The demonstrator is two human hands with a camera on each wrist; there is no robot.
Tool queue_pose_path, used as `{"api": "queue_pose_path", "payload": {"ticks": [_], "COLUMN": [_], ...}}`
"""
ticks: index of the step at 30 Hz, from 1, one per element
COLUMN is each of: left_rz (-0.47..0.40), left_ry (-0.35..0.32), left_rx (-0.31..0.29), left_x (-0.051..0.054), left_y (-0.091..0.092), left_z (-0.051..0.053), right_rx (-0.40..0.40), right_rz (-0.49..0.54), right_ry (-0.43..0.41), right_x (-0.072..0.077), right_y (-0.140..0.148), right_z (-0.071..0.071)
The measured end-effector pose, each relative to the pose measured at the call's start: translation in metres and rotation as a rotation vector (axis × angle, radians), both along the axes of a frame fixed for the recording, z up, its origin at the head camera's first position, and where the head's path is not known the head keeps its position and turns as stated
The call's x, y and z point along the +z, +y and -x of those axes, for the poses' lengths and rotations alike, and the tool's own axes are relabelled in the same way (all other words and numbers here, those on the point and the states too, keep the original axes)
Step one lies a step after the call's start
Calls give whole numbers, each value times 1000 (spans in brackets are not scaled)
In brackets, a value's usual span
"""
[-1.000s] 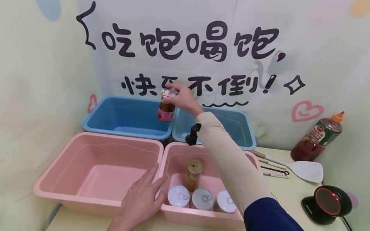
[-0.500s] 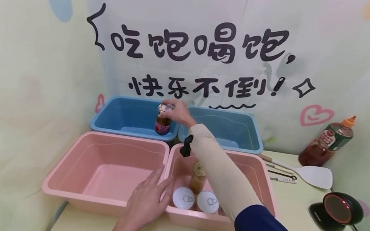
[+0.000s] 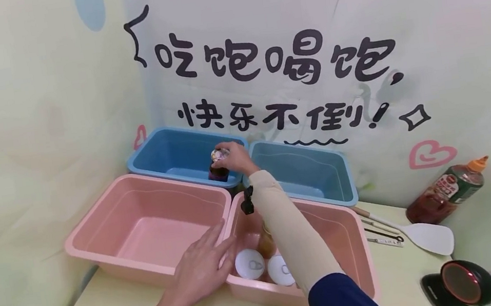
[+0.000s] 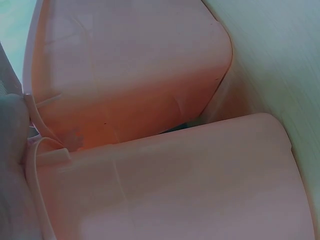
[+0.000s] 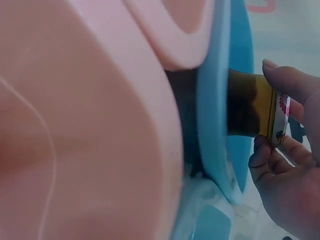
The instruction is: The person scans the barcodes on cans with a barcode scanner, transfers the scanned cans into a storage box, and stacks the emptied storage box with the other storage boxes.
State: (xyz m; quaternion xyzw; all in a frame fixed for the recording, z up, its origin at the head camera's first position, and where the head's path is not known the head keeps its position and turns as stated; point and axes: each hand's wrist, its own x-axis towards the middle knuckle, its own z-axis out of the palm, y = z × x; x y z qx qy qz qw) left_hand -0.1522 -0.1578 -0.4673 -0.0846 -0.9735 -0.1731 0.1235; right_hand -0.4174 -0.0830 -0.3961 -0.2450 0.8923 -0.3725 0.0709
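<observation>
By its lid, my right hand (image 3: 238,159) grips a dark jar (image 3: 218,173), its lower part inside the right end of the left blue bin (image 3: 174,174). In the right wrist view, thumb and fingers of the right hand (image 5: 295,130) pinch the patterned lid of the jar (image 5: 248,103), partly behind the blue rim. My left hand (image 3: 200,270) rests with fairly straight fingers on the adjoining rims of the left pink bin (image 3: 120,262) and the right pink bin (image 3: 264,295). Cans (image 3: 249,264) with pale tops stand in the right pink bin, partly under my right sleeve.
A second blue bin (image 3: 321,196) stands back right. Farther right lie a white spatula (image 3: 429,238) and thin utensils (image 3: 384,239), with a red sauce bottle (image 3: 442,194) behind. A black device (image 3: 467,283) stands at the front right. Walls enclose the left, back and right.
My right hand has lowered the jar into the left blue bin, still gripping its lid. The left hand stays on the pink rims. The head view has shifted slightly.
</observation>
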Motion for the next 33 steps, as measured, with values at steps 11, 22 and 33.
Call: {"api": "queue_pose_path", "payload": {"ticks": [11,22,33], "left_rz": [11,20,34], "left_ry": [-14,0,36], "left_rx": [-6,-5,-5], "left_x": [-1,1,3], "left_y": [1,1,1], "left_z": [-1,0,0], "right_rx": [17,76,128], "right_rz": [-74,-171,-284], "right_ry": [-21,31,91], "right_x": [-17,-26,-27], "right_y": [-11,-15,-16], "right_z": [2,7,12]}}
